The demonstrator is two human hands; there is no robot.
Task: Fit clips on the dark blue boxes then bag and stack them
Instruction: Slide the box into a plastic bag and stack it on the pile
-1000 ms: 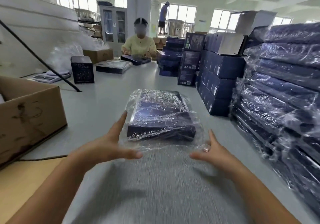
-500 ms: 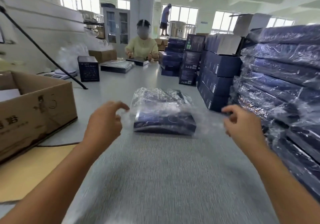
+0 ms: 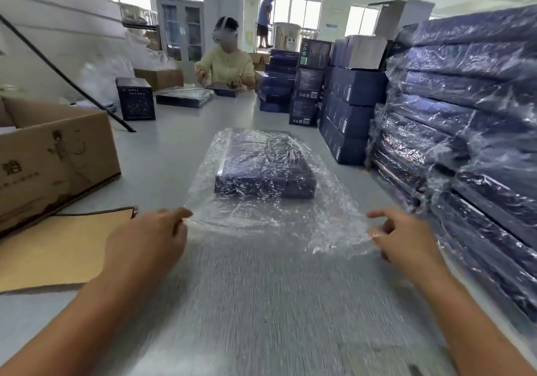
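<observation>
Grip on both corners of the clear plastic bag [image 3: 276, 221]: left hand [image 3: 151, 239] pinching the near-left edge, right hand [image 3: 406, 239] pinching the near-right edge between thumb and fingertips, remaining fingers loosely curled. Dark blue box [image 3: 266, 169] lying flat inside the bag, mid-tabletop [image 3: 261, 303], pushed to the far end with loose film trailing toward the hands. Bagging step seemingly under way; clip not discernible through the wrinkled film. Next move likely to call for folding or tucking the open mouth, then lifting the package onto the wrapped stack of bagged boxes [image 3: 465, 131] at right. Open cardboard carton [image 3: 55, 155] at left; seated co-worker [image 3: 226, 62] at the far end.
</observation>
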